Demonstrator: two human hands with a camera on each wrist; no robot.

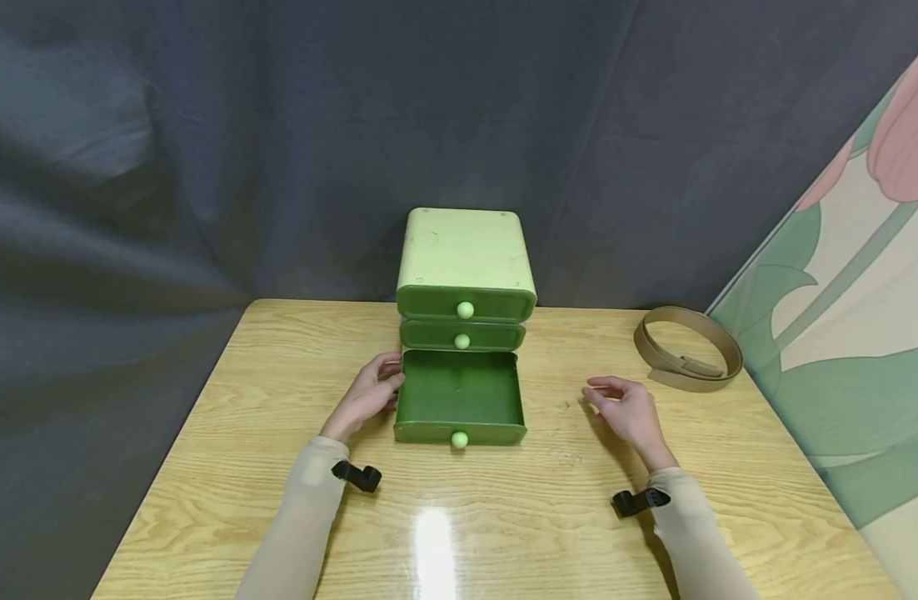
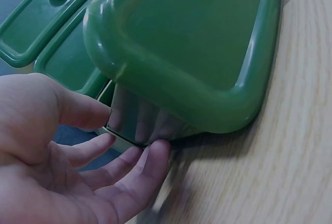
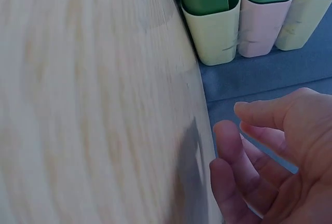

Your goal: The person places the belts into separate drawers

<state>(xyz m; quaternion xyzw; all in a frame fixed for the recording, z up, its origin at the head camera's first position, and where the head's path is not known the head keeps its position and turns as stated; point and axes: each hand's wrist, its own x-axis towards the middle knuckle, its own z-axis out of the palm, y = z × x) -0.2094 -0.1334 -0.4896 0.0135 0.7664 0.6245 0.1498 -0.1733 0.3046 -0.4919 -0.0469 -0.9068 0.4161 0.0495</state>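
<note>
A small three-tier drawer cabinet [image 1: 466,246] has a pale green top, dark green drawer fronts and round light-green knobs. Its bottom drawer [image 1: 492,433] is pulled out, and its bare green inside shows. My left hand [image 1: 367,393] is at that drawer's left side. In the left wrist view, the left hand's fingers [image 2: 150,164] are slightly bent close to the drawer's side wall and lower casing; firm contact cannot be made out. To the right of the drawer, my right hand [image 1: 630,417] hovers over the table, fingers loosely curled, holding nothing.
A coiled tan belt [image 1: 690,383] lies at the table's back right. The wooden table [image 1: 504,517] meets a dark curtain [image 1: 339,150] behind the cabinet. A panel with a tulip pattern [image 1: 864,333] borders the right side.
</note>
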